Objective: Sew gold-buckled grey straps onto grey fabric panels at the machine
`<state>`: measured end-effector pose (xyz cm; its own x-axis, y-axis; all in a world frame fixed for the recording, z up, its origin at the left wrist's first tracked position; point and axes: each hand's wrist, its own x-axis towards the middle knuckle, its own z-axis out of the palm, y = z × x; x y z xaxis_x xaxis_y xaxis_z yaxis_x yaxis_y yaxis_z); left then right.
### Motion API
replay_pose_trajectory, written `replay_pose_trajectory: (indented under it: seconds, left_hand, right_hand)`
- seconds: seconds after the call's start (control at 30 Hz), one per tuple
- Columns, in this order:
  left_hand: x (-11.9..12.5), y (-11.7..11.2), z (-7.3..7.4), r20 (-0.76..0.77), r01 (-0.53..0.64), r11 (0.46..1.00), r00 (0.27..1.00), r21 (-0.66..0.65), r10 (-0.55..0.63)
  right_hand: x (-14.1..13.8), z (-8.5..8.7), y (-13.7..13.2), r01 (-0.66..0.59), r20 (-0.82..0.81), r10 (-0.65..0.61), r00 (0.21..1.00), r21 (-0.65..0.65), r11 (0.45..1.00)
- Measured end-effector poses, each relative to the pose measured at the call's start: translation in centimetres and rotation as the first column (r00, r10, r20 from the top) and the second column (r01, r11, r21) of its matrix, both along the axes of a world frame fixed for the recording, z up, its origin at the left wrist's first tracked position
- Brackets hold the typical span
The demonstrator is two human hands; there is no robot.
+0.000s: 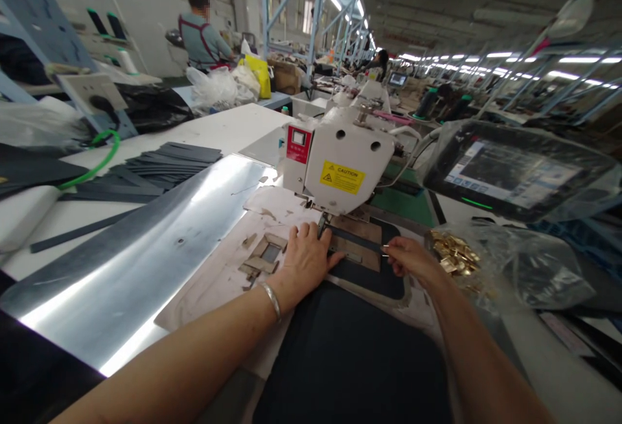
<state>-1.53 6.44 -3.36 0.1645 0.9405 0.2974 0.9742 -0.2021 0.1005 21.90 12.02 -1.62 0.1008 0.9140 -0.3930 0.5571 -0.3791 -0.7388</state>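
Observation:
My left hand [305, 257] lies flat on a pale sewing template [214, 275] beside the sewing machine head [347, 158]. Its fingers are stretched out, with the fingertips at the left end of a dark strip [357, 237]. This strip runs across brown template pieces [370, 260] under the machine. At the strip's right end my right hand [408, 259] pinches a small metal ring [385, 251]. A dark fabric panel [357, 359] reaches from the template toward me.
Gold metal fittings [453, 252] lie in a clear plastic bag on the right, below a plastic-wrapped control screen [515, 171]. Dark cut strips [165, 168] are piled at left, beyond a shiny metal plate [194, 216]. A co-worker [201, 35] sits at the back left.

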Motion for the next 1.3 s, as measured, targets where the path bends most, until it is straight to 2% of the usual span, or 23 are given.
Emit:
replay_pose_trajectory:
  seconds: [0.27,0.53,0.87,1.3]
  left_hand:
    - [0.0,0.1,-0.2,0.002,0.022,1.000,1.000,0.009,-0.022]
    - [-0.8,0.4,-0.3,0.006,0.039,0.999,0.999,0.013,-0.039]
    - [-4.5,1.1,0.5,-0.007,0.017,1.000,1.000,-0.022,-0.017]
    - [-9.9,2.2,-0.3,-0.023,-0.007,1.000,1.000,0.015,0.007]
  right_hand:
    - [-0.1,-0.1,0.0,0.025,0.017,-0.025,1.000,0.007,1.000]
    - [-1.0,0.7,0.1,0.039,0.027,-0.037,0.999,-0.083,0.996]
    - [-5.7,1.2,1.0,0.034,0.029,-0.030,0.999,-0.154,0.988]
    - [-11.4,1.6,1.7,-0.011,-0.001,0.011,1.000,-0.165,0.986]
